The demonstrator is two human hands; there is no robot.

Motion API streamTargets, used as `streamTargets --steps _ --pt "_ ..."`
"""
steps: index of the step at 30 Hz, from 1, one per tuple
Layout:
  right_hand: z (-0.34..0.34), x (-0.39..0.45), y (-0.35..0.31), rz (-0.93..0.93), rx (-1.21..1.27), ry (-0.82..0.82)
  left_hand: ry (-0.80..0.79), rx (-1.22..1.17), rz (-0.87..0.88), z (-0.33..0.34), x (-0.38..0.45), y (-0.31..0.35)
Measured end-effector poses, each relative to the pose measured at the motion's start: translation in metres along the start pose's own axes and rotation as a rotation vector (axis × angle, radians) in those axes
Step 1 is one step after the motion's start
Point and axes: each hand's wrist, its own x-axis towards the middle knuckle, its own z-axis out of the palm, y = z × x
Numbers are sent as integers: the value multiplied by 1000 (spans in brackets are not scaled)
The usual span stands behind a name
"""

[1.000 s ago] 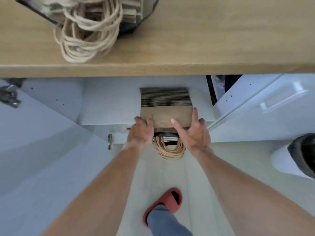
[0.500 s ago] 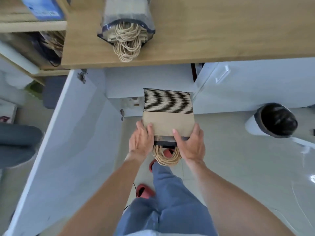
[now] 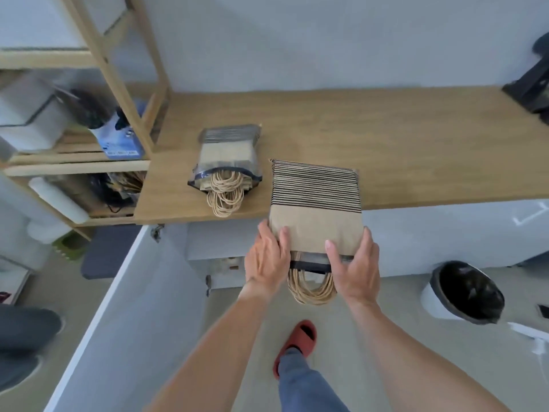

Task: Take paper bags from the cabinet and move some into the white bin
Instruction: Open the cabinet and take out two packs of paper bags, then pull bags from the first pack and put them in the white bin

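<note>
Grip: both hands hold one bundle of paper bags (image 3: 316,209), left hand (image 3: 267,258) curled round its left edge with fingers on top, right hand (image 3: 355,267) curled round its right edge with the thumb laid on the brown face. Bundle: flat brown bags, black stripes on the far half, wrapped in a clear sleeve with a dark band near the hands; twine handles (image 3: 312,288) hang out of the near end between the wrists. Position: far striped end over the front edge of the wooden table (image 3: 416,144), near end out past the edge, above the floor. Second bundle (image 3: 227,160): same kind, lying on the table just left of the held one, apart from it, handles spilling toward the table edge. Below the table: white cabinet with its door (image 3: 124,307) swung open at left. White bin (image 3: 463,292): on the floor at right, dark liner, well apart from the held bundle. Wooden shelf unit (image 3: 118,69) at far left, holding blurred items. Red slipper (image 3: 297,341) on the floor, below the hands.
</note>
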Motion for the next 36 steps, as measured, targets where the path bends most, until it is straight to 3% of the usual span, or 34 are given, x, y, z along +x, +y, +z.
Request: streamTargets --steps 8,14,21,26,32,36 --pt "54 135 -22 -27 -16 -46 23 -153 -84 14 141 23" --pt "101 201 -15 -53 -187 -112 -11 40 -250 47 205 35" --pt "131 256 -23 -76 -266 -100 -79 470 -53 60 263 36" --pt "134 269 -26 -69 -284 -119 -106 527 -19 61 276 38" --pt "131 272 -29 -73 -443 -113 -140 435 -88 32 277 53" --pt "130 266 -42 -31 -505 -92 39 425 69 3 257 40"
